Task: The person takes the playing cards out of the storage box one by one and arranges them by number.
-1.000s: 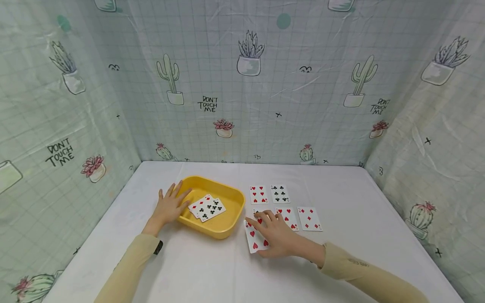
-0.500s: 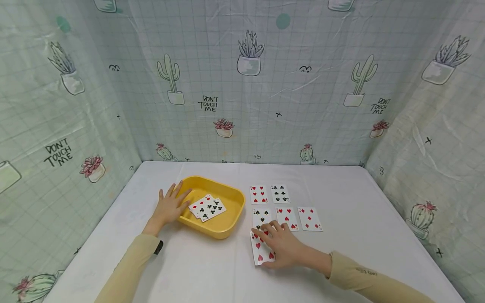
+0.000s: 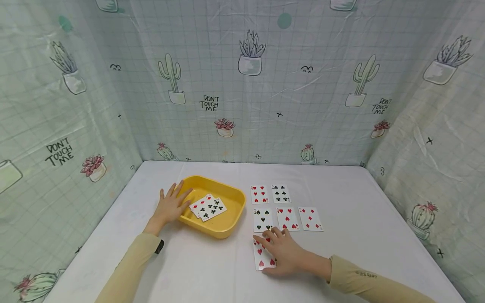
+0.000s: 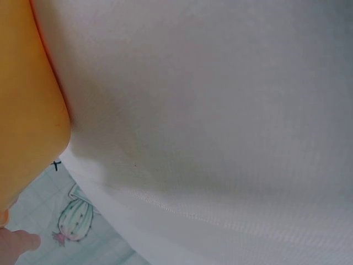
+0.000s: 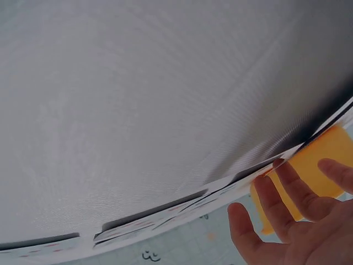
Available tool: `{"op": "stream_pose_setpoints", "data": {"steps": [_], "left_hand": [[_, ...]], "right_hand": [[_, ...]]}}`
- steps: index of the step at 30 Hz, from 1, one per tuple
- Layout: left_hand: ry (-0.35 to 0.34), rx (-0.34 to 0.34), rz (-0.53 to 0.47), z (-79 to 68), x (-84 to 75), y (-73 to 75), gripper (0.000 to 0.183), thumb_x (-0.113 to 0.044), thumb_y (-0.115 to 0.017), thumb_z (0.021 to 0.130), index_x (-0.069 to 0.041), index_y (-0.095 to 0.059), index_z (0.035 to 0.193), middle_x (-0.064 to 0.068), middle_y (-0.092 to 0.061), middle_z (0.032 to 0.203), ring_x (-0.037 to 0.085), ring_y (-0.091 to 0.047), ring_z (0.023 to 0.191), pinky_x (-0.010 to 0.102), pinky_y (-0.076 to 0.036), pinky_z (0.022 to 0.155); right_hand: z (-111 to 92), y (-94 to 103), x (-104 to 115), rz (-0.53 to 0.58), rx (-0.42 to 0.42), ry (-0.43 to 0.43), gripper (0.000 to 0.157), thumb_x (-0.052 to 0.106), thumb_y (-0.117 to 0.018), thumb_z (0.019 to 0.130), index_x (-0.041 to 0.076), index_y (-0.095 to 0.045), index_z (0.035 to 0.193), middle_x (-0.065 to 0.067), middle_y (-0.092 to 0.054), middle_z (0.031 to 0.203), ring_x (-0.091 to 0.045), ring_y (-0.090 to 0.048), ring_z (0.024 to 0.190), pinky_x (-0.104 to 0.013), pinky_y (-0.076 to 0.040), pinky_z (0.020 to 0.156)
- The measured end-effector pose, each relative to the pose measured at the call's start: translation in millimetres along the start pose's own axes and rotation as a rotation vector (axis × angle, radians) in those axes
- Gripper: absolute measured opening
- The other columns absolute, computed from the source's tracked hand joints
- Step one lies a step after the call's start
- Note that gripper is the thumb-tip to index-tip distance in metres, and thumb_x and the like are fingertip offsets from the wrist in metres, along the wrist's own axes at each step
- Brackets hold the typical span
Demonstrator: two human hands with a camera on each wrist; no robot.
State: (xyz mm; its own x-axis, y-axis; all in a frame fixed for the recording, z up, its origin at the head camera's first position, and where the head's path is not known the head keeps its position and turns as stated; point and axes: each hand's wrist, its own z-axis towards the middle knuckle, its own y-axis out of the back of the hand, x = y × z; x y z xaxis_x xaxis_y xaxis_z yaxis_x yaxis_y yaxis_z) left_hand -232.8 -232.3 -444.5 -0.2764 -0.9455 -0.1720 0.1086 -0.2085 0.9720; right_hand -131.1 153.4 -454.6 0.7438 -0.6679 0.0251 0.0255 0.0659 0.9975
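Observation:
In the head view my left hand rests on the left rim of a yellow tray, its fingers spread over the edge. Inside the tray lies a small overlapping pile of playing cards, with diamonds and clubs showing. My right hand holds a hearts playing card by its edges, thumb at the near edge and fingers at the far one. The card is flat at the table surface, just below a spades card; the hand covers its right part. The right wrist view shows the right fingers over the card edge.
A hearts card and a diamonds card lie right of the spades card. Behind them are another hearts card and a clubs card. Cactus-printed cloth rises behind the white table.
My right hand has drawn the hearts card toward me and slightly right, uncovering the spades card, and the card has straightened. My left hand and the tray have stayed put.

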Motion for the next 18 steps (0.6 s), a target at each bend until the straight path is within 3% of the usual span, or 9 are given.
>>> {"op": "stream_pose_setpoints", "data": {"steps": [18], "left_hand": [[0.013,0.022,0.003,0.3,-0.5,2.0,0.049,-0.037,-0.044,0.091,-0.017,-0.038,0.136,0.017,-0.018,0.148,0.043,-0.017,0.133,0.070,-0.005,0.099]], "right_hand": [[1.2,1.6,-5.2,-0.009,0.022,-0.012,0.081,0.062,-0.057,0.070,0.024,-0.032,0.137,0.001,-0.046,0.115,-0.016,-0.039,0.102,-0.041,-0.036,0.075]]}}
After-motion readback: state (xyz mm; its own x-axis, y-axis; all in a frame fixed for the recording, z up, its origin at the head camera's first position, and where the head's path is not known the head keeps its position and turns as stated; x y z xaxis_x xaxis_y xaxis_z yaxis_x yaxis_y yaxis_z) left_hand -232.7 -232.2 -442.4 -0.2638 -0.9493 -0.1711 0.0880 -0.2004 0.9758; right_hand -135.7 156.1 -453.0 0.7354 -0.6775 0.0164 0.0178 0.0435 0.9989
